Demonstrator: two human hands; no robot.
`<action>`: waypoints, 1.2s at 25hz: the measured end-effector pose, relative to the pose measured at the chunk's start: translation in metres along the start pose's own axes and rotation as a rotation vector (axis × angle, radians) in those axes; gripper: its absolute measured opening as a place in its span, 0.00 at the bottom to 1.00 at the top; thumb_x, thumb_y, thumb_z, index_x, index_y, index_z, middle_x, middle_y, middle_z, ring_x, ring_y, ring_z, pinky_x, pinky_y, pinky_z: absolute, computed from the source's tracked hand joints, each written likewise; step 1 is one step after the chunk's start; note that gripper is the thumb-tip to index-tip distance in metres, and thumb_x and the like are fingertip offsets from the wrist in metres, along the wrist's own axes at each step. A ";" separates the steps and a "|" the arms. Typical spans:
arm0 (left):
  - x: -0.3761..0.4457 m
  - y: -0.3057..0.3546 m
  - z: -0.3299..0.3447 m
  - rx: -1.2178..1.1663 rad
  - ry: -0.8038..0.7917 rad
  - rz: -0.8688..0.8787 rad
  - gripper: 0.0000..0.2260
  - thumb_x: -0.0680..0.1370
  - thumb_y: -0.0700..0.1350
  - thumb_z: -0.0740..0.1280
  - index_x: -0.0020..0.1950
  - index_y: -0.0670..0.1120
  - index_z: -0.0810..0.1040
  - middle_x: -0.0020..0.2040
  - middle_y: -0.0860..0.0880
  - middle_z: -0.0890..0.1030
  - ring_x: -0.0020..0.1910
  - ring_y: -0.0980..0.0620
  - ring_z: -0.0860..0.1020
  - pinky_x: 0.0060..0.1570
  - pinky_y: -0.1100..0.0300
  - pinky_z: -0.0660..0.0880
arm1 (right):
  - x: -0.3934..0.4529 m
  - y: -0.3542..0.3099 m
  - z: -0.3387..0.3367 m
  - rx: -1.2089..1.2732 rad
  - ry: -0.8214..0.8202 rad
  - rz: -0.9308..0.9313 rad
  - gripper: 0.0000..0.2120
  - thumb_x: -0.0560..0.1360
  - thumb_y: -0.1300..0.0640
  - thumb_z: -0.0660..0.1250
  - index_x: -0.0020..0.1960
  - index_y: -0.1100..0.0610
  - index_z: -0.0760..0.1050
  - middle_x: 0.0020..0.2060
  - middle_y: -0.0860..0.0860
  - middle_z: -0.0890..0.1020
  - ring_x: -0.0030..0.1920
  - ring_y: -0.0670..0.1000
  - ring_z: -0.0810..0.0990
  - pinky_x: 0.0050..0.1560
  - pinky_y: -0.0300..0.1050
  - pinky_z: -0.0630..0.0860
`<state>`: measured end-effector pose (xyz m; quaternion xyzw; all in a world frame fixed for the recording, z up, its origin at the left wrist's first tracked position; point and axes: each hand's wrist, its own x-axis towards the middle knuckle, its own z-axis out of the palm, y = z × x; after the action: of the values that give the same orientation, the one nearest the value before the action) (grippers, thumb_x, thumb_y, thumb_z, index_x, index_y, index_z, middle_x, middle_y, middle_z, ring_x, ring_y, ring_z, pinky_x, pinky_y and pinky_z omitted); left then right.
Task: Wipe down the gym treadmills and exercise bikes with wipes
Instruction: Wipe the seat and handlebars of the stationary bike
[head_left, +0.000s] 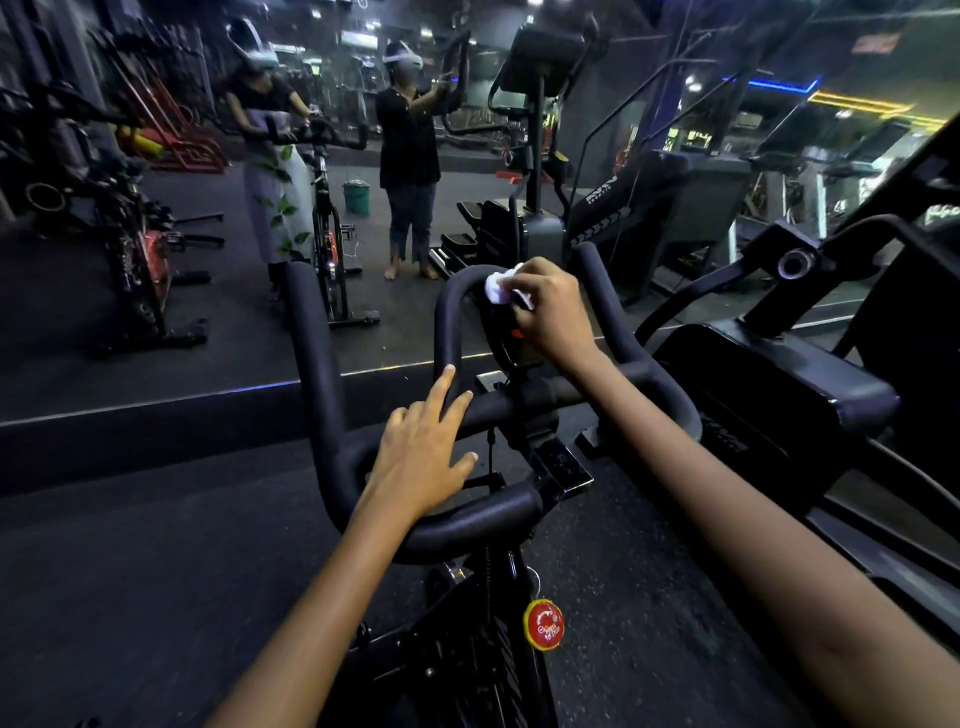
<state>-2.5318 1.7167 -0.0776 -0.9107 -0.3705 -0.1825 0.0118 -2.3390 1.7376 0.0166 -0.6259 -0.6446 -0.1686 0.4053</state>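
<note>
A black exercise bike's padded handlebar (322, 364) fills the middle of the head view. My right hand (550, 312) grips a crumpled white wipe (501, 286) and presses it against the top of the inner loop of the handlebar, above the small console. My left hand (423, 452) lies flat with straight fingers on the left part of the crossbar. A red round knob (543, 623) sits lower on the bike frame.
A big mirror ahead reflects two people, one at a bike (327, 228) and one at an elliptical. A green bucket (356, 196) shows in the reflection. Another machine (779, 395) stands close on the right. More bikes (135, 260) stand at the left on dark flooring.
</note>
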 end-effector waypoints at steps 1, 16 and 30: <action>0.000 0.000 0.000 -0.001 0.000 0.002 0.33 0.78 0.58 0.60 0.78 0.49 0.50 0.78 0.48 0.39 0.66 0.48 0.67 0.65 0.53 0.63 | -0.006 -0.002 0.000 -0.003 -0.044 -0.069 0.07 0.68 0.67 0.69 0.45 0.61 0.83 0.43 0.57 0.80 0.45 0.58 0.80 0.43 0.50 0.77; -0.001 0.000 0.000 -0.003 0.012 0.011 0.32 0.79 0.58 0.59 0.78 0.49 0.50 0.78 0.48 0.39 0.67 0.49 0.66 0.66 0.54 0.62 | 0.019 -0.011 -0.021 -0.354 -0.343 -0.620 0.06 0.66 0.66 0.69 0.43 0.63 0.81 0.42 0.59 0.78 0.42 0.58 0.78 0.38 0.44 0.70; -0.002 0.000 0.001 -0.006 0.005 0.002 0.33 0.78 0.58 0.60 0.78 0.49 0.50 0.78 0.49 0.39 0.67 0.48 0.66 0.66 0.53 0.61 | -0.037 0.026 -0.006 0.172 0.050 0.645 0.07 0.73 0.63 0.64 0.41 0.64 0.80 0.36 0.58 0.82 0.41 0.51 0.77 0.42 0.43 0.69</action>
<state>-2.5325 1.7155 -0.0786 -0.9105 -0.3691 -0.1860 0.0101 -2.3165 1.7124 -0.0149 -0.7568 -0.4149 0.0082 0.5050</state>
